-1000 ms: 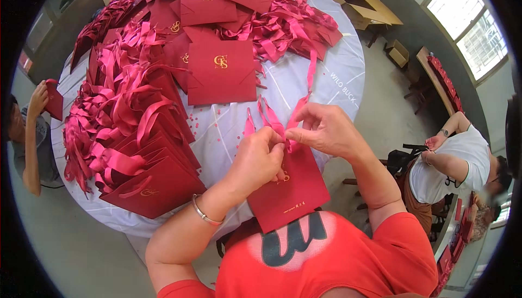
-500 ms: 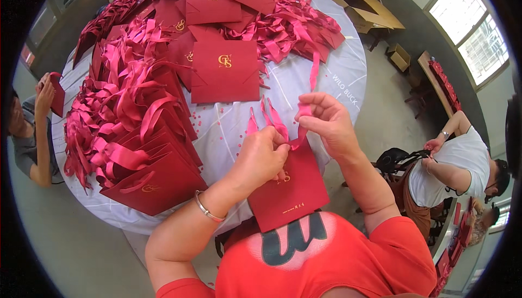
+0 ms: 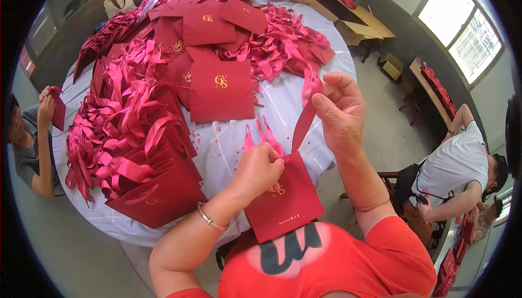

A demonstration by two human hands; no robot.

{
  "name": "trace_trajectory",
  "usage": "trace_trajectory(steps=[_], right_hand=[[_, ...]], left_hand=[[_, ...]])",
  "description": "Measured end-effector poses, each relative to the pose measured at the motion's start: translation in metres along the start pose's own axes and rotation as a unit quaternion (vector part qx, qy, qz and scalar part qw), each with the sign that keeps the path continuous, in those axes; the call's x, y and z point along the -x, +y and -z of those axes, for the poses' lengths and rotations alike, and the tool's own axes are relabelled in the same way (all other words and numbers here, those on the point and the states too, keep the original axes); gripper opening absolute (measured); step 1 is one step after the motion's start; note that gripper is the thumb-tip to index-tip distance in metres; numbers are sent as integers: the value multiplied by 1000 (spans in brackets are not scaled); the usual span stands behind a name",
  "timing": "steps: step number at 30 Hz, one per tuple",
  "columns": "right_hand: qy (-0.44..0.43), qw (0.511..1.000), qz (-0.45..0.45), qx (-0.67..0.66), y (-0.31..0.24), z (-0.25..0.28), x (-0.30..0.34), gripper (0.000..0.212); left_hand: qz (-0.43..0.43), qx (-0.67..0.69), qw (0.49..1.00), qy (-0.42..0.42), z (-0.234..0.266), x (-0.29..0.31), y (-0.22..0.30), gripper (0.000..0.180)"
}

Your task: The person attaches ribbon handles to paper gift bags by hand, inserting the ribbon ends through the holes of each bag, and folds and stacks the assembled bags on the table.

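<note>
My left grip (image 3: 261,170) is closed on the upper edge of a red bag (image 3: 285,205), thumb and fingers together there. The bag lies flat and tilted in front of me, its lower edge against my red shirt (image 3: 331,249). My right grip (image 3: 322,91) is higher and further right, clamped with thumb and fingers on a pink ribbon (image 3: 302,128) that slants down, taut, to the bag's top edge.

Along the left of the desk (image 3: 278,94), a packed row of upright bags (image 3: 155,208) stands close to my left forearm; pale cloth with pink specks shows between. Straight ahead, a flat bag (image 3: 209,105) leaves a strip of cloth between its right edge and my right grip. Beyond, loose ribbons (image 3: 291,39) are heaped near the desk's curved rim. Past that rim, on my right, floor (image 3: 380,107) stretches toward a bench (image 3: 432,91).
</note>
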State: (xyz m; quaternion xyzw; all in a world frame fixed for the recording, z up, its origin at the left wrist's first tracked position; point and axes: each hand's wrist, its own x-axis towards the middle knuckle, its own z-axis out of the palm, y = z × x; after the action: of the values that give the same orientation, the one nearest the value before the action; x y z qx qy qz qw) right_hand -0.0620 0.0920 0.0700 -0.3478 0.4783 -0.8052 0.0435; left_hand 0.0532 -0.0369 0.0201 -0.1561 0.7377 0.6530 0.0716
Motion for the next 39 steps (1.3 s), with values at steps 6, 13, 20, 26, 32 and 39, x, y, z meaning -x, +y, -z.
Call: trace_trajectory(steps=[6, 13, 20, 26, 32, 39], right_hand=[[-21, 998, -4, -51, -16, -3, -14, 40], [-244, 888, 153, 359, -20, -13, 5, 19], [-251, 861, 87, 434, 21, 4, 57, 24], [-255, 841, 100, 466, 29, 15, 58, 23], [-239, 842, 80, 477, 12, 25, 42, 22], [-233, 855, 54, 461, 13, 39, 34, 21]], left_hand=[[-25, -20, 999, 9, -1, 2, -1, 13], [-160, -135, 977, 38, 3, -2, -26, 7], [26, 93, 992, -82, 23, 9, 9, 23], [46, 54, 993, -97, 31, 9, 15, 24], [51, 21, 993, -104, 49, 10, 19, 19], [56, 33, 995, -74, 43, 5, 10, 19]])
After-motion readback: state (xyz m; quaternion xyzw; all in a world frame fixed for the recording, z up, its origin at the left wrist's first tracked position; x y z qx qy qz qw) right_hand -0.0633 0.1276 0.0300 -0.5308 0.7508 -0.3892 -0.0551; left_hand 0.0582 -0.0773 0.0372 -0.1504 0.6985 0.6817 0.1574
